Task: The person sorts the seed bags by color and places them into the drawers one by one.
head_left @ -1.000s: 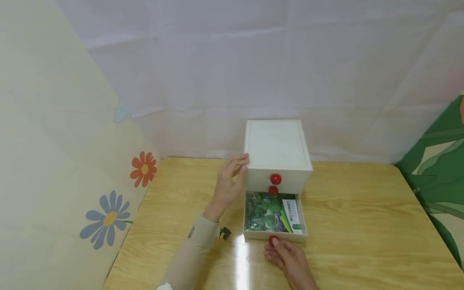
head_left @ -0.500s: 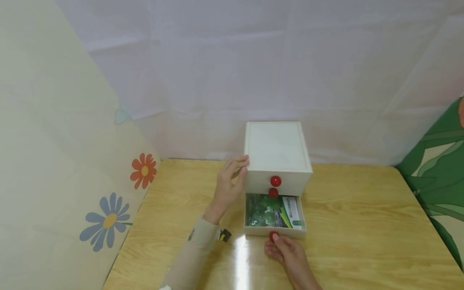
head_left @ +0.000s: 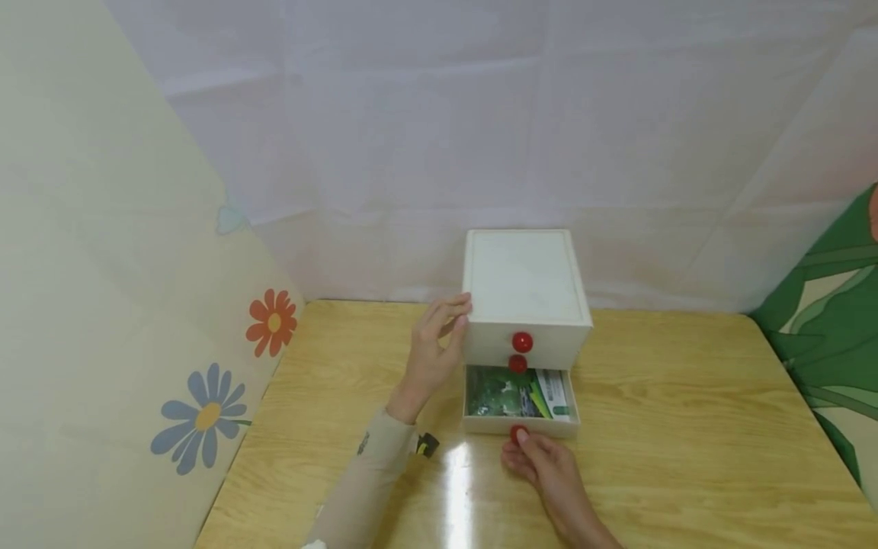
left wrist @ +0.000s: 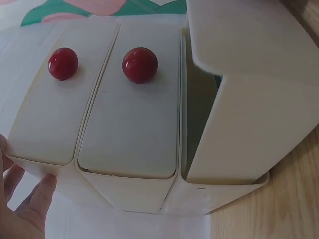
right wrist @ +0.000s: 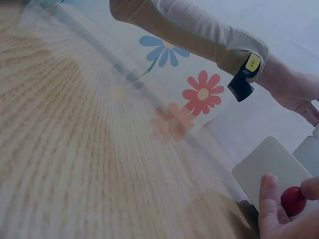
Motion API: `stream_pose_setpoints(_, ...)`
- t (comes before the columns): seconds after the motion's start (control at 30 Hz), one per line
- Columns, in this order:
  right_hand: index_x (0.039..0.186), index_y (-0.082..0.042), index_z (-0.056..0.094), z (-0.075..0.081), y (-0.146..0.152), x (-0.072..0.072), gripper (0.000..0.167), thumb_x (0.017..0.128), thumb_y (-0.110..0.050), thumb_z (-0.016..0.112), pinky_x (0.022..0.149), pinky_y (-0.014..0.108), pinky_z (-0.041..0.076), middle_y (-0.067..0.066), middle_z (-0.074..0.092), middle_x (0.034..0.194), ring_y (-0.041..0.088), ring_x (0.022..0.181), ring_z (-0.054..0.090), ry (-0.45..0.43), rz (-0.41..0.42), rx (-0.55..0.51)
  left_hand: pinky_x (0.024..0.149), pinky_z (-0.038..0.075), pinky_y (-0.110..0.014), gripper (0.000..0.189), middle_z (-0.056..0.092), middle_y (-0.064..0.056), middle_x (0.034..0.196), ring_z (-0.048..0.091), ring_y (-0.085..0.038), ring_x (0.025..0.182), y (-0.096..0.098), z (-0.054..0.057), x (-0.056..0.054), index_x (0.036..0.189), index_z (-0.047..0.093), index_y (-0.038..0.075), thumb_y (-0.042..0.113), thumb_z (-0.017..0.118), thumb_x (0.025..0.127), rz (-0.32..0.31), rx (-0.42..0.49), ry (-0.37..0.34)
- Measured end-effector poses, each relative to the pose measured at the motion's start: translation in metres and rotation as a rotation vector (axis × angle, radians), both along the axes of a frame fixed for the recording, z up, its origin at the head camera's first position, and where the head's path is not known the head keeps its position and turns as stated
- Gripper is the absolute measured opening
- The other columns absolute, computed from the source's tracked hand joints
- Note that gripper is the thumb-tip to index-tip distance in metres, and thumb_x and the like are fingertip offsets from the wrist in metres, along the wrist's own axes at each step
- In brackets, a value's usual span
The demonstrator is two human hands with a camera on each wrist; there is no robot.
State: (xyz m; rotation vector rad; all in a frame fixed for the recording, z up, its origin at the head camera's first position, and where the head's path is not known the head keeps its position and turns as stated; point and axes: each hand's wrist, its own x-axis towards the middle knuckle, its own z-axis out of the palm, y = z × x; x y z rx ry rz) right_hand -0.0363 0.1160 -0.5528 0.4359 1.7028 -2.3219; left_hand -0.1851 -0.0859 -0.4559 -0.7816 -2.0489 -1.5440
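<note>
A white drawer cabinet (head_left: 524,274) with red ball knobs stands on the table. Its bottom drawer (head_left: 480,425) is pulled partly out, while the two drawers above it are closed. Inside lies a green printed packet (head_left: 501,390) with a white label. My right hand (head_left: 549,473) pinches the bottom drawer's red knob (right wrist: 293,201) between thumb and fingers. At the cabinet's upper left edge, my left hand (head_left: 432,343) rests with its fingers fairly straight, fingertips on the top and side. The left wrist view shows those fingers (left wrist: 42,194) against the cabinet's side.
The wooden table (head_left: 686,412) reaches out on both sides of the cabinet. A pale cloth (head_left: 425,137) hangs behind it. Flower-patterned panels (head_left: 206,415) border the left, and a green leaf print (head_left: 837,335) borders the right. A dark camera (head_left: 427,444) sits on the left wrist.
The bottom drawer has slid inward toward the cabinet, with my right hand moving along on its knob. Less of the packet shows now. My left hand has stayed at the cabinet's edge.
</note>
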Motion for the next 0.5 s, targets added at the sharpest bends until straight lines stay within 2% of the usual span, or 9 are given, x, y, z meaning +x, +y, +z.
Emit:
stream_pose_setpoints(0.27,0.121,0.017,0.061,0.001,-0.001,-0.012,0.035,0.11,-0.016,0.06,0.09,0.033,0.067,0.02,0.077,0.104,0.02,0.094,0.078,-0.013,-0.025,0.002,0.103,0.06,-0.031,0.021,0.066,-0.019,0.139,0.067,-0.036,0.128,0.0,-0.002,-0.001,0.124,0.069,-0.005,0.004,0.06,0.108,-0.003,-0.016,0.008)
stream_pose_setpoints(0.5,0.125,0.019,0.06,0.002,-0.002,-0.022,0.038,0.11,-0.015,0.06,0.089,0.032,0.067,0.022,0.077,0.104,0.019,0.093,0.078,0.001,-0.035,-0.006,0.103,0.06,-0.031,0.022,0.066,-0.02,0.139,0.067,-0.035,0.129,0.0,-0.001,-0.001,0.125,0.068,-0.005,0.006,0.059,0.109,-0.001,-0.022,0.012)
